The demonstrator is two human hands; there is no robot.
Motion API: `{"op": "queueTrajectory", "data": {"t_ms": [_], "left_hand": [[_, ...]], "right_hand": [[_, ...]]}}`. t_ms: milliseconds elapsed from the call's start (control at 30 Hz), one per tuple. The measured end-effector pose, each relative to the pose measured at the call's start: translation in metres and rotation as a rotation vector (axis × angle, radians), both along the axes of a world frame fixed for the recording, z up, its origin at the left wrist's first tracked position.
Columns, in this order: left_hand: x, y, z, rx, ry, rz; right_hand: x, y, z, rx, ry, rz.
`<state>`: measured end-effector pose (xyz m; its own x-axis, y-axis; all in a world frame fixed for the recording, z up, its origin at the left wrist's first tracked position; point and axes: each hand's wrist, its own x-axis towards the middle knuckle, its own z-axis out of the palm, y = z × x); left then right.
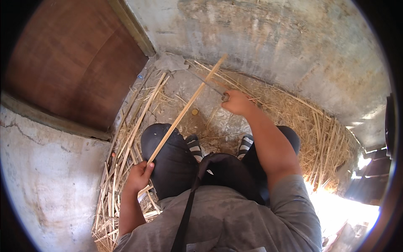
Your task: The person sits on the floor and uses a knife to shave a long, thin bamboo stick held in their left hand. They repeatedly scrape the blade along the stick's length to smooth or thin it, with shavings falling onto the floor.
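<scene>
Long pale split cane strip (187, 107) being worked with a blade, both hands closed.

Left hand (137, 176) is gripping the strip's near end, fingers curled around it, just outside the left knee. The strip is running up and away from that hand, slanting across the dark trouser leg toward the grey plaster wall (273, 38). Right hand (237, 102) is reaching forward, fist wrapping the handle of a thin dark metal knife (212, 87); the blade is pointing toward the strip's far part, contact unclear. Loose heaps of dry straw-coloured cane splits (121, 168) are lying beside the left hand and beyond the right. Brown wooden door panel (75, 63) is standing beyond the left hand.
</scene>
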<state>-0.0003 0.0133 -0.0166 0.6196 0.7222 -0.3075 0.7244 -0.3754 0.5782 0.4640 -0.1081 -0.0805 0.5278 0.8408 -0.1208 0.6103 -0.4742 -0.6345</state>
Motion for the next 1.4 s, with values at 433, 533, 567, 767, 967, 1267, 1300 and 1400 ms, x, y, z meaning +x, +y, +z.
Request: {"op": "queueTrajectory", "data": {"t_ms": [433,533,567,767,967,1267,1300,1400], "left_hand": [[0.005,0.004,0.005,-0.105,-0.023,0.017],[0.002,0.005,0.003,-0.075,0.035,-0.001],[0.001,0.006,0.004,-0.086,0.027,0.012],[0.000,-0.001,0.007,-0.093,0.052,0.053],[0.007,0.002,0.011,-0.113,0.052,0.054],[0.003,-0.010,0.015,0.104,0.041,-0.041],[0.003,-0.012,0.018,0.140,0.082,-0.055],[-0.007,-0.018,0.016,0.218,0.058,-0.024]], "right_hand": [[0.000,-0.002,0.009,0.035,-0.022,-0.002],[0.009,-0.004,0.006,0.010,-0.023,-0.043],[0.004,-0.003,0.005,0.007,-0.047,0.027],[-0.076,0.008,0.055,-0.120,-0.227,0.512],[0.015,0.008,-0.024,0.058,-0.011,-0.121],[0.010,-0.006,0.025,0.215,0.238,-0.390],[0.007,-0.005,0.029,0.222,0.224,-0.364],[0.000,-0.002,0.047,0.194,0.231,-0.285]]}}
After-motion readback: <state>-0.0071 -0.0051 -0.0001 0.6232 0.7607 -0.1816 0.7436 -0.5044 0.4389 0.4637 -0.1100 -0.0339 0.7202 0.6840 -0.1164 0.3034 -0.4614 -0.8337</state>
